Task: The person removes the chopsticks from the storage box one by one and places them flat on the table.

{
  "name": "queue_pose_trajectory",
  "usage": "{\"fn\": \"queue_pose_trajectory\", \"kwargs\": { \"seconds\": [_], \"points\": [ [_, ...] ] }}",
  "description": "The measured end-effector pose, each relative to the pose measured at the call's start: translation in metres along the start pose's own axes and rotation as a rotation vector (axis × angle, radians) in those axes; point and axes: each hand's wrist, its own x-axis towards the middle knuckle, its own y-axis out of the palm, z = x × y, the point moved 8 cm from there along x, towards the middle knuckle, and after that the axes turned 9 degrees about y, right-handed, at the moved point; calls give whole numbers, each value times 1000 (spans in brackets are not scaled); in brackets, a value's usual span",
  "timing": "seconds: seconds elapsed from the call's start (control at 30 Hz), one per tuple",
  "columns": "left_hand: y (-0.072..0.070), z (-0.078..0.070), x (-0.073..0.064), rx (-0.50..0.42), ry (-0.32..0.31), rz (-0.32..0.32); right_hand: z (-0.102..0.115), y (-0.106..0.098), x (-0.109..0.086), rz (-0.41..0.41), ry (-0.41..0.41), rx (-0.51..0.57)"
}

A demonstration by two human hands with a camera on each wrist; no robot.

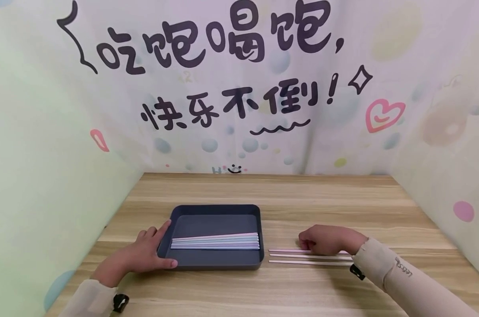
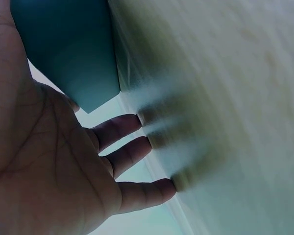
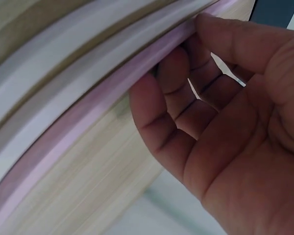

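Observation:
A dark blue-grey tray lies on the table, holding a row of several pastel chopsticks. My left hand rests at its left end, thumb on the near corner and index finger along the left rim. In the left wrist view, three straight fingers touch the table beside the tray. To the tray's right lie a pink chopstick and two whitish chopsticks, roughly parallel. My right hand pinches the pink one, the farthest of the three, with curled fingers and thumb against it.
The wood-grain table meets a printed cloth backdrop at the back. Pale side panels stand to the left and right. Each wrist carries a small black camera mount.

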Motion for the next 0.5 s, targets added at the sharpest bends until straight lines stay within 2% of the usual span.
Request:
{"fn": "queue_pose_trajectory", "kwargs": {
  "seconds": [0.27,0.5],
  "points": [
    [0,1,0,-6,-5,-1,-5,-2,1,15,13,3],
    [1,1,0,-10,-13,4,1,-16,2,-10,-27,-28]
  ]
}}
